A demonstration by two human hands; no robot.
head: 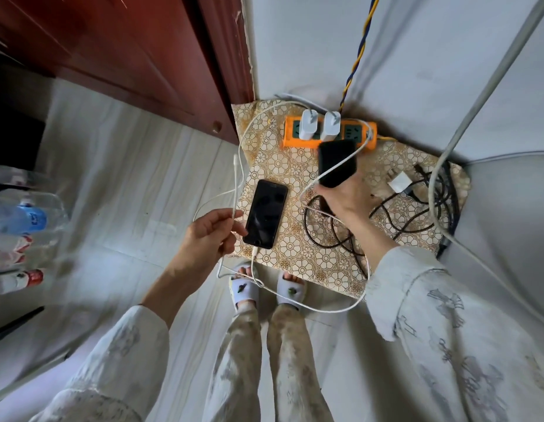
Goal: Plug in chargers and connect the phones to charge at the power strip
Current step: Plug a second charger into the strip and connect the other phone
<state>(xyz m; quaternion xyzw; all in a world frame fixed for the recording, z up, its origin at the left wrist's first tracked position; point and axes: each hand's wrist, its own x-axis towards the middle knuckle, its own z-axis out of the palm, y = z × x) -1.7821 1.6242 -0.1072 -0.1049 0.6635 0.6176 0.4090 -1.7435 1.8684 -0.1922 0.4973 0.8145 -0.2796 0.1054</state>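
Note:
An orange power strip lies at the far edge of a flower-patterned mat, with two white chargers plugged into it side by side. A black phone lies face up on the mat with a white cable plugged into its near end. My left hand pinches another white cable whose free plug points upward. My right hand holds a second black phone above the mat, just in front of the strip.
A loose white charger and tangled black cables lie on the mat's right side. A red wooden door stands at left, water bottles at far left, a grey cord hanging at right. My slippered feet stand at the mat's near edge.

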